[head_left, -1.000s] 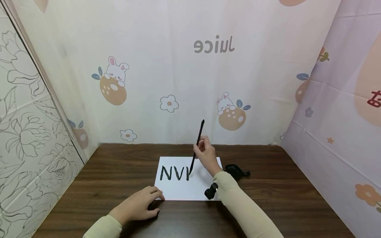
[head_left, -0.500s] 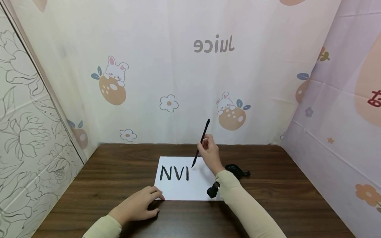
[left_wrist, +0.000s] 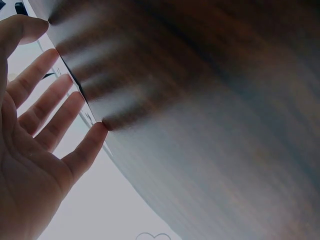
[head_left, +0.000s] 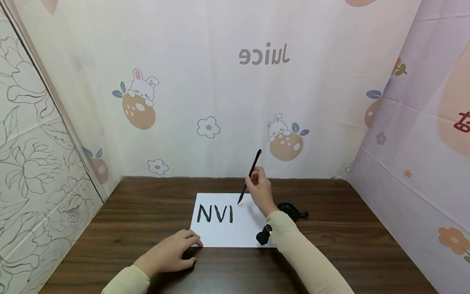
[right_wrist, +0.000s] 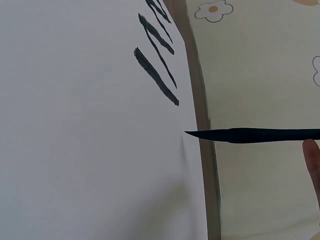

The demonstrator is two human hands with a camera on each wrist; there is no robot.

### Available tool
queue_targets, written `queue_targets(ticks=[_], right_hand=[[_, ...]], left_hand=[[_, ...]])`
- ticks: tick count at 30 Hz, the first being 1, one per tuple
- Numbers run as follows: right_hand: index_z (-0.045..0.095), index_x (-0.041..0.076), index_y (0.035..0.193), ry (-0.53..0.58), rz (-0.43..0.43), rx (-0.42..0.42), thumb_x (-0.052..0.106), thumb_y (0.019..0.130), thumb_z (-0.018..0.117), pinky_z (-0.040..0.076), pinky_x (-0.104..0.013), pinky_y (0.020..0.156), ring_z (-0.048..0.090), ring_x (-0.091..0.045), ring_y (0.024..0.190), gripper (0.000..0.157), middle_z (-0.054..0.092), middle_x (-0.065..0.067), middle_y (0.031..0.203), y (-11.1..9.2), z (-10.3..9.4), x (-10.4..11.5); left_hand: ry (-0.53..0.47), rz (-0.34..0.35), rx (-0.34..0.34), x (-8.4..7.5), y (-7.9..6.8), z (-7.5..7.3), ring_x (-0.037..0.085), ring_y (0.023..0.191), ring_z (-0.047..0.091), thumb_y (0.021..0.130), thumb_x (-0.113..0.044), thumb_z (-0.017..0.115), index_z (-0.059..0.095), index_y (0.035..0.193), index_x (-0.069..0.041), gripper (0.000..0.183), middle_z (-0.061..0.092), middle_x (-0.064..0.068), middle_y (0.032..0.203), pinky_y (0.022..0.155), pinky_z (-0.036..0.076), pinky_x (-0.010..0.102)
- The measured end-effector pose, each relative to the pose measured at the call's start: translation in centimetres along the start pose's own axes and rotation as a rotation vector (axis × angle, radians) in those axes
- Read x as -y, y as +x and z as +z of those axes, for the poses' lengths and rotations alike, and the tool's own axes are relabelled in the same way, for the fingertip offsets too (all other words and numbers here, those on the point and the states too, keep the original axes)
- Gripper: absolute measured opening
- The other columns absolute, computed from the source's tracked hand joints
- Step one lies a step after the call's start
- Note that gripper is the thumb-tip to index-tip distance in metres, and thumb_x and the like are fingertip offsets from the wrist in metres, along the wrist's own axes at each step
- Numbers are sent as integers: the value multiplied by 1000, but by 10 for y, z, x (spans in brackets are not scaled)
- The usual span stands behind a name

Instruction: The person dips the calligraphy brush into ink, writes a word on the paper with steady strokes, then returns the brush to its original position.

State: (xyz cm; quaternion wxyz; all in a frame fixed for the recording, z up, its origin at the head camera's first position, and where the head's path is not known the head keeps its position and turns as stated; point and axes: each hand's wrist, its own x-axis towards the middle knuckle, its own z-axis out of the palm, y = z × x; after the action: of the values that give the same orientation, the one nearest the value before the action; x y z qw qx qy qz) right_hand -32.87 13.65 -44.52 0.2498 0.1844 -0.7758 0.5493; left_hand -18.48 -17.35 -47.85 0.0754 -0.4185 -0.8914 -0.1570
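A white sheet of paper point(head_left: 224, 237) lies on the table, bearing the dark letters "NVI" point(head_left: 215, 214) in thick strokes. Between thumb and fingers, my right hand point(head_left: 261, 192) pinches a slim black brush point(head_left: 256, 161). Its pointed tip is over the upper part of the sheet, right of the "I"; I cannot tell whether it touches. In the right wrist view the brush point(right_wrist: 260, 135) lies across from the right, with one fingertip point(right_wrist: 311, 150) visible. My left hand point(head_left: 169, 253) rests with fingers extended and spread at the sheet's lower left corner.
A rounded black object point(head_left: 289, 211) with a narrow end sits right of the paper, partly hidden by my right arm. A black wrist camera point(head_left: 263, 235) hangs over the paper's lower right. The dark wooden table point(head_left: 147, 212) meets a printed curtain point(head_left: 227, 81) behind.
My right hand has lifted the brush from the "I" stroke and moved it right and toward the paper's far edge. The left hand has stayed put.
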Motion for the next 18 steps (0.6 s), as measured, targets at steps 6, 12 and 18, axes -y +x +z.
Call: queue_targets(ticks=[6, 12, 18], right_hand=[[50, 9, 117, -16, -1, -1, 7, 98, 60, 57, -29, 64, 62, -21, 82, 21, 60, -8, 93, 0, -1, 0], [52, 11, 116, -55, -18, 1, 9, 98, 62, 55, -28, 65, 59, -20, 82, 21, 59, -6, 90, -2, -1, -3], [52, 11, 115, -65, -24, 11, 9, 98, 61, 54, -29, 63, 59, -20, 81, 19, 58, -5, 89, -2, -1, -2]], left_hand=[[-2, -9, 5, -1, 0, -1, 12, 104, 56, 85, -23, 75, 67, 112, -18, 29, 59, -6, 112, 87, 51, 34], [-8, -25, 20, -2, 0, -2, 12, 105, 56, 85, -23, 74, 67, 113, -18, 29, 59, -6, 113, 88, 51, 34], [-17, -34, 31, -1, 0, -2, 12, 105, 56, 86, -22, 74, 67, 113, -19, 29, 59, -6, 114, 88, 51, 34]])
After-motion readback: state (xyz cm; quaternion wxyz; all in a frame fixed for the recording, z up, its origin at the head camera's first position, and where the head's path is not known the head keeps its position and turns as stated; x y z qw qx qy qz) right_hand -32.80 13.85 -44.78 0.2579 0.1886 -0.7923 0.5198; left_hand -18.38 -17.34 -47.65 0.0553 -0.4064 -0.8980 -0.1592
